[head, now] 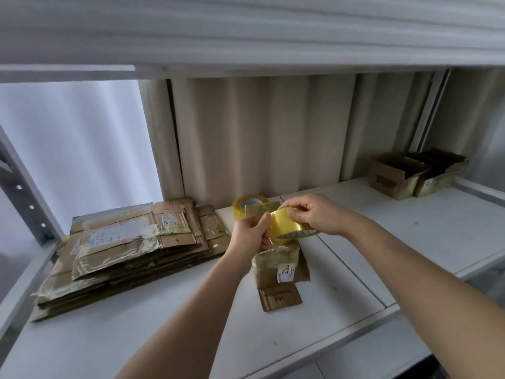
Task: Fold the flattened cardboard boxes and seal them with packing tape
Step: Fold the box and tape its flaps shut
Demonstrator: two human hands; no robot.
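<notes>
1. On white shelf, mid-frame: small box lying under both hands, white label reading "21", bottom flap stamped "10#" upside down.
2. Right hand curled around yellowish tape roll, just above box.
3. Left hand pinching pulled-out tape end.
4. Spare roll just behind.
5. Flat stack left, label text too blurry; two folded boxes far right.

White shelf; pale corrugated wall behind; grey upright left.
</notes>
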